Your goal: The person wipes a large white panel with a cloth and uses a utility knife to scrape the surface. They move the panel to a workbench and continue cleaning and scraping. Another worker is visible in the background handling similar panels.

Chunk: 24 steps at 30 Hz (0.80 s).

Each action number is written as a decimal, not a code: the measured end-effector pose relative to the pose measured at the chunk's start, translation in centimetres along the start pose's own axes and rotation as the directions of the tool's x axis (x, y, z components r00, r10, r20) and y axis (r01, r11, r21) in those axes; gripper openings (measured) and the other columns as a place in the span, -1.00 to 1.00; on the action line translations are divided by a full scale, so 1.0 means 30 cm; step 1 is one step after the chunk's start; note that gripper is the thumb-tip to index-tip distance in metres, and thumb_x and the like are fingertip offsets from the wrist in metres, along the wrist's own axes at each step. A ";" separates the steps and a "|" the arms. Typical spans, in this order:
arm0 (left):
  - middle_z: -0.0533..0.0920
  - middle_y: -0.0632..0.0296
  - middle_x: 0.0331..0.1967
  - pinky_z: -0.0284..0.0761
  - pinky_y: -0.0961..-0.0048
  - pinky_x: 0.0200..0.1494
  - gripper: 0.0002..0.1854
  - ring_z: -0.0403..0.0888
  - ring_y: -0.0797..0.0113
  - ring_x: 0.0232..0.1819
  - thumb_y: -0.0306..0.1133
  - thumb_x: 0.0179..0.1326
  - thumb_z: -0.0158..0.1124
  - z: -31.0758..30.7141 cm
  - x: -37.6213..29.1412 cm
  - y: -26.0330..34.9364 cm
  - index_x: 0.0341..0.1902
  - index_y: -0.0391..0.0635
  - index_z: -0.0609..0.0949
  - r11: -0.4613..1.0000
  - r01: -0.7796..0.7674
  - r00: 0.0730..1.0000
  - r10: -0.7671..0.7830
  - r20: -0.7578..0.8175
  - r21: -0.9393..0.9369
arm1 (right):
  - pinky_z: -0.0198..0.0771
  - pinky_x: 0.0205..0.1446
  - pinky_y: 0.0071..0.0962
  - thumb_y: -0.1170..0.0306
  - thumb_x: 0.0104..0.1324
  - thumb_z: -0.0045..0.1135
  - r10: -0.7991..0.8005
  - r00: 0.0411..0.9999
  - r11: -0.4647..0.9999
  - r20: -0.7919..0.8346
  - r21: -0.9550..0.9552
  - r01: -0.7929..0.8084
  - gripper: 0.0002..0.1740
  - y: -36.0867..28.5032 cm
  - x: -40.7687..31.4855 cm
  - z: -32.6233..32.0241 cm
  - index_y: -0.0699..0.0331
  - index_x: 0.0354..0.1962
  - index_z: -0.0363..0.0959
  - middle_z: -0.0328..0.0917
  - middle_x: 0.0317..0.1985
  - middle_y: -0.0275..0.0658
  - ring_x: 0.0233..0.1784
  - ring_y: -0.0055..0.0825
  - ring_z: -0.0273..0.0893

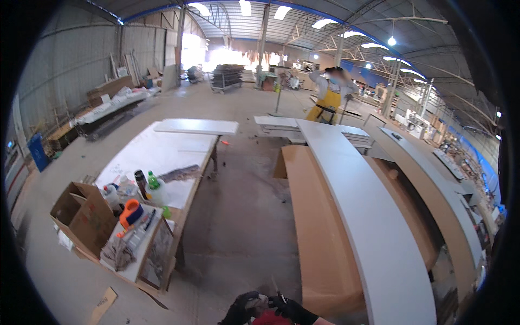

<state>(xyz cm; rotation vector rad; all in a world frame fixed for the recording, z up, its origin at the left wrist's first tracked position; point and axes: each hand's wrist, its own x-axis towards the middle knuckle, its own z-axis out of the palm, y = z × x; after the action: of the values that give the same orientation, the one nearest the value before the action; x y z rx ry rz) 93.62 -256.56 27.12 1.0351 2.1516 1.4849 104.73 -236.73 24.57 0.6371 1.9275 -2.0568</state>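
Both of my hands wear dark gloves and are close together at the bottom edge of the picture. A crumpled greyish cloth is gripped in my left hand. My right hand, just beside it, is closed on a thin pointed tool whose tip points up and away; its exact kind cannot be told. Right of my hands, a long white panel runs away from me, with brown cardboard beneath and beside it.
On the left, a worktable bears a cardboard box, an orange tape dispenser, bottles and a rag. A person in a yellow apron stands beyond the panels. Another long panel lies at right.
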 end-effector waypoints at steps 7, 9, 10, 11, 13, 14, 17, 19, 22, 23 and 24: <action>0.55 0.07 0.05 0.39 0.32 0.16 -0.58 0.50 0.21 0.08 -0.18 0.24 0.18 -0.161 0.305 -0.013 0.12 -0.10 0.52 0.845 0.319 0.929 -0.368 -0.032 -0.430 | 0.35 -0.41 -0.62 -0.02 0.35 0.00 -0.188 0.979 0.982 0.080 0.040 0.186 -0.40 -0.166 0.433 -0.015 0.16 0.20 0.30 0.52 -0.21 -0.36 -0.43 -0.67 0.41; 0.56 0.07 0.04 0.33 0.32 0.22 -0.60 0.46 0.23 0.15 -0.19 0.25 0.17 -0.194 0.433 -0.041 0.11 -0.11 0.53 0.932 0.130 0.978 -0.177 -0.114 -0.339 | 0.36 -0.43 -0.64 -0.01 0.33 0.05 -0.254 0.965 0.955 0.067 0.177 0.239 -0.41 -0.254 0.525 -0.040 0.15 0.18 0.31 0.52 -0.19 -0.35 -0.45 -0.65 0.42; 0.59 0.10 -0.02 0.39 0.33 0.17 -0.60 0.52 0.26 0.07 -0.21 0.26 0.14 -0.215 0.504 -0.063 0.12 -0.12 0.52 0.973 -0.025 0.989 -0.010 -0.148 -0.231 | 0.35 -0.44 -0.64 -0.01 0.32 0.07 -0.314 0.947 0.932 0.066 0.211 0.295 -0.43 -0.299 0.564 -0.056 0.15 0.15 0.34 0.53 -0.22 -0.35 -0.47 -0.66 0.42; 0.60 0.11 -0.04 0.41 0.33 0.15 -0.61 0.53 0.25 0.05 -0.21 0.26 0.15 -0.237 0.587 -0.092 0.10 -0.12 0.53 0.962 -0.030 0.995 0.004 -0.098 -0.271 | 0.35 -0.45 -0.64 0.00 0.32 0.08 -0.366 0.929 0.909 0.062 0.238 0.342 -0.45 -0.340 0.595 -0.081 0.15 0.12 0.36 0.54 -0.25 -0.36 -0.48 -0.66 0.43; 0.62 0.14 -0.08 0.44 0.33 0.11 -0.63 0.56 0.24 0.00 -0.22 0.25 0.16 -0.248 0.714 -0.136 0.08 -0.11 0.55 0.931 -0.020 1.000 0.018 -0.009 -0.366 | 0.35 -0.41 -0.62 0.02 0.36 -0.01 -0.110 0.975 0.990 0.192 0.110 0.090 -0.51 -0.446 0.687 -0.163 0.19 0.07 0.38 0.58 -0.26 -0.34 -0.41 -0.64 0.47; 0.63 0.11 -0.08 0.47 0.27 0.08 -0.66 0.59 0.12 -0.06 -0.19 0.24 0.18 -0.240 0.727 -0.141 0.00 -0.10 0.60 0.872 0.084 0.983 -0.150 -0.101 -0.483 | 0.35 -0.39 -0.61 0.04 0.39 -0.05 0.029 0.968 0.999 0.247 0.034 -0.038 -0.53 -0.501 0.730 -0.202 0.22 0.04 0.39 0.59 -0.26 -0.34 -0.38 -0.64 0.49; 0.55 -0.01 0.02 0.36 0.25 0.17 -0.52 0.49 0.03 0.08 -0.25 0.15 0.26 -0.318 0.888 -0.199 0.12 -0.19 0.48 0.984 0.049 0.998 -0.053 -0.020 -0.172 | 0.42 -0.31 -0.54 0.13 0.35 0.06 -0.086 0.979 0.956 0.185 -0.263 0.134 -0.56 -0.643 0.822 -0.301 0.22 0.06 0.41 0.59 -0.29 -0.32 -0.38 -0.64 0.50; 0.58 0.00 -0.02 0.41 0.23 0.10 -0.58 0.51 -0.01 0.05 -0.32 0.16 0.23 -0.338 0.955 -0.232 0.11 -0.15 0.50 0.993 0.003 0.997 0.006 -0.078 0.116 | 0.44 -0.28 -0.46 0.12 0.32 0.10 -0.127 0.983 0.945 0.131 -0.286 0.160 -0.59 -0.717 0.910 -0.320 0.23 -0.02 0.45 0.60 -0.34 -0.28 -0.37 -0.57 0.53; 0.60 0.09 -0.06 0.47 0.17 -0.01 -0.66 0.54 -0.03 -0.02 -0.36 0.15 0.17 -0.392 1.085 -0.324 0.04 -0.04 0.54 0.983 0.056 0.994 -0.038 -0.103 0.174 | 0.45 -0.22 -0.39 0.07 0.25 0.15 -0.417 0.909 0.770 0.012 -0.527 0.360 -0.57 -0.800 1.058 -0.338 0.20 -0.08 0.49 0.61 -0.29 -0.18 -0.29 -0.37 0.59; 0.60 0.10 -0.07 0.47 0.16 -0.03 -0.66 0.55 -0.02 -0.05 -0.35 0.14 0.17 -0.421 1.138 -0.365 0.02 -0.03 0.54 0.964 0.030 0.991 0.005 -0.133 0.263 | 0.46 -0.21 -0.38 0.04 0.23 0.17 -0.478 0.878 0.682 -0.037 -0.645 0.345 -0.56 -0.821 1.100 -0.344 0.18 -0.09 0.50 0.61 -0.26 -0.14 -0.26 -0.28 0.60; 0.60 0.11 -0.08 0.48 0.16 -0.05 -0.67 0.56 -0.01 -0.07 -0.35 0.13 0.17 -0.456 1.187 -0.404 0.01 -0.02 0.54 0.936 0.004 0.986 0.054 -0.155 0.353 | 0.45 -0.13 -0.32 0.02 0.24 0.15 -0.456 0.888 0.727 -0.064 -0.603 0.330 -0.58 -0.848 1.145 -0.361 0.15 -0.12 0.53 0.60 -0.20 -0.12 -0.17 -0.11 0.57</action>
<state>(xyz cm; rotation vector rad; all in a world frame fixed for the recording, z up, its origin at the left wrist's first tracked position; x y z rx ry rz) 56.19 -242.41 26.32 1.0888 2.5992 1.2572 64.43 -219.81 30.32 0.3116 2.8452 -1.4664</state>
